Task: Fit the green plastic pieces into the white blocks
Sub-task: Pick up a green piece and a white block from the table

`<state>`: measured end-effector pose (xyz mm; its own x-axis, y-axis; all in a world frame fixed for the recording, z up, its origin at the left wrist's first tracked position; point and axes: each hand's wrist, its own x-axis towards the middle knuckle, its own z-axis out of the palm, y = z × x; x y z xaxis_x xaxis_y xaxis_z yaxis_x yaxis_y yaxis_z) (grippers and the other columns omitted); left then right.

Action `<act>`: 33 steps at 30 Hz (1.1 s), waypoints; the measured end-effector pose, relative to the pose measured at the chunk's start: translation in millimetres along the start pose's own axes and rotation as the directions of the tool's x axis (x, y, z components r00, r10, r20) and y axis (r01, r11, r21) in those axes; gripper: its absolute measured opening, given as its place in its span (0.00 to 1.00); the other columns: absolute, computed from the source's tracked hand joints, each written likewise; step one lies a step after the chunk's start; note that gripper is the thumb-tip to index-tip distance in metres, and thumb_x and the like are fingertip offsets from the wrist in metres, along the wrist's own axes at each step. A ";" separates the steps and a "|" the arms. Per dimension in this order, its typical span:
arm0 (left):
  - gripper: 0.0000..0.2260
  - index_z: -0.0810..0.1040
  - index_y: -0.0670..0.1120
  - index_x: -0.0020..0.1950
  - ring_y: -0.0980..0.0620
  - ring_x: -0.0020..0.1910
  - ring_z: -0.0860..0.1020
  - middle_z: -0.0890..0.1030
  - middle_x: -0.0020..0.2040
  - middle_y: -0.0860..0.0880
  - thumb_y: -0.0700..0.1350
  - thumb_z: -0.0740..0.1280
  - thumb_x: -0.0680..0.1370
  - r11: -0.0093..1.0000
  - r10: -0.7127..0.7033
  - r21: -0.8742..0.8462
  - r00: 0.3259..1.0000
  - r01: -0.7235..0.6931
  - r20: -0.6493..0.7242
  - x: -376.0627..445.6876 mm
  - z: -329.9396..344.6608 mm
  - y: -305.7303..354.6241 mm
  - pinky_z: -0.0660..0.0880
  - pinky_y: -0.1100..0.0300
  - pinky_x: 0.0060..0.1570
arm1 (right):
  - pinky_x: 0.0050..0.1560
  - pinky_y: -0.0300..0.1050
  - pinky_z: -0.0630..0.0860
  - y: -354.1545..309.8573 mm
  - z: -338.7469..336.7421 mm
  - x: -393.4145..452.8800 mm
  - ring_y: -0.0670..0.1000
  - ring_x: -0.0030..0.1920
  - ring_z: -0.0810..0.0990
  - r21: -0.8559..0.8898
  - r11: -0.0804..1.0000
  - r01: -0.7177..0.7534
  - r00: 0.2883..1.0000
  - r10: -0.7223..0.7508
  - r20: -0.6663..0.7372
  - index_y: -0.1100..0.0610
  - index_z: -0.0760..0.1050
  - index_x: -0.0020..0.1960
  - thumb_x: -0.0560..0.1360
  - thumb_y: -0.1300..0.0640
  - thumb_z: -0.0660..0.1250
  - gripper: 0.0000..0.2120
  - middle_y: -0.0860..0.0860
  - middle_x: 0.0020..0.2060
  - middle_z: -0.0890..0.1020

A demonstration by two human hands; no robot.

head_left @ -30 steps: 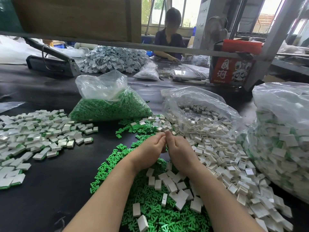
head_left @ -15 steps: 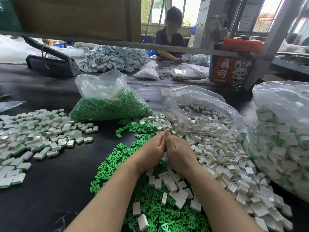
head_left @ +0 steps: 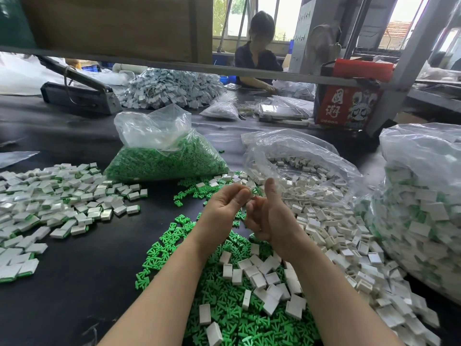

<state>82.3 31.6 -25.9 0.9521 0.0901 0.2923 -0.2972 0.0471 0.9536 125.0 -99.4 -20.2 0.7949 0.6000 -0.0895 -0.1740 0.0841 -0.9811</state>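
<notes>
Your left hand (head_left: 224, 208) had its fingers curled, the fingertips (head_left: 243, 194) pinched together on something too small to make out (a hint of green showed beside them). Your right hand (head_left: 270, 216) was just beside it, thumb raised straight, the other fingers loosely curled; I cannot tell whether they held anything. Both hovered above the loose heap of bright green, branching plastic pieces (head_left: 224, 318) on the matte black table (head_left: 82, 283), with small glossy white rectangular blocks (head_left: 259, 275) scattered over it and spreading to your right. Farther out lay a crinkled clear plastic bag of green pieces (head_left: 164, 156), an open clear bag of white blocks (head_left: 299, 166), and, at your left, a spread of white blocks with green edges (head_left: 57, 198). A red carton (head_left: 346, 108) carried large white Chinese characters.
</notes>
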 end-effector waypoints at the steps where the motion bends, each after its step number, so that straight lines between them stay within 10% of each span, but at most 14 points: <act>1: 0.06 0.80 0.51 0.45 0.58 0.41 0.78 0.79 0.41 0.52 0.50 0.65 0.78 1.000 -0.012 -0.025 1.000 0.011 -0.012 -0.3 2.0 0.2 0.76 0.66 0.43 | 0.21 0.36 0.59 1.2 1.7 0.1 0.46 0.26 0.66 0.020 1.000 0.000 0.999 -0.001 0.047 0.58 0.73 0.41 0.74 0.27 0.45 0.36 0.50 0.28 0.71; 7: 0.07 0.79 0.45 0.46 0.57 0.31 0.75 0.76 0.39 0.48 0.47 0.65 0.79 0.996 -0.045 -0.084 0.997 0.039 -0.063 0.1 12.0 0.2 0.73 0.66 0.33 | 0.24 0.38 0.60 5.1 11.1 2.3 0.46 0.24 0.65 0.185 0.982 0.035 0.996 -0.050 0.075 0.69 0.74 0.58 0.77 0.31 0.47 0.41 0.51 0.25 0.69; 13: 0.07 0.78 0.44 0.46 0.56 0.29 0.73 0.77 0.33 0.51 0.43 0.63 0.81 0.991 -0.060 -0.123 0.993 0.047 -0.100 -0.7 19.2 2.2 0.73 0.64 0.29 | 0.31 0.45 0.53 6.5 16.2 2.7 0.47 0.28 0.62 0.255 0.965 0.066 0.998 -0.068 -0.001 0.59 0.77 0.47 0.76 0.33 0.51 0.30 0.51 0.28 0.66; 33: 0.07 0.80 0.46 0.46 0.56 0.27 0.67 0.74 0.31 0.51 0.44 0.64 0.81 0.991 -0.060 -0.130 0.986 0.041 -0.153 -2.2 24.1 0.3 0.70 0.65 0.30 | 0.37 0.45 0.60 8.1 17.0 1.8 0.48 0.33 0.64 0.324 0.939 0.117 0.993 -0.118 -0.015 0.66 0.74 0.62 0.76 0.35 0.54 0.35 0.52 0.33 0.68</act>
<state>81.9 7.4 -24.6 0.9460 0.2385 0.2197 -0.2652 0.1793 0.9474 115.2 -84.2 -25.5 0.8184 0.5742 0.0245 -0.2591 0.4067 -0.8761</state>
